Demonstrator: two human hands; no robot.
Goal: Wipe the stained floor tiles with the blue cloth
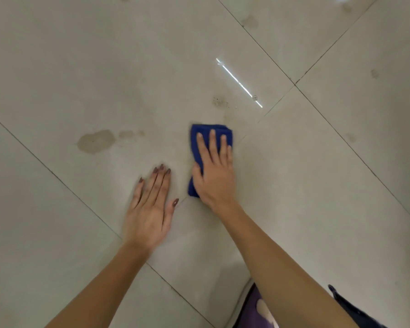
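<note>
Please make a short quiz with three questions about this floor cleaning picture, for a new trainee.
1. True or false: the right hand presses flat on the blue cloth.
2. Where is the large brown stain relative to the cloth? A) to its left B) under it C) to its right
3. Fill in: the left hand rests flat on the bare ____, holding nothing.

Key:
1. True; the fingers lie spread over the cloth.
2. A
3. Tile
</note>
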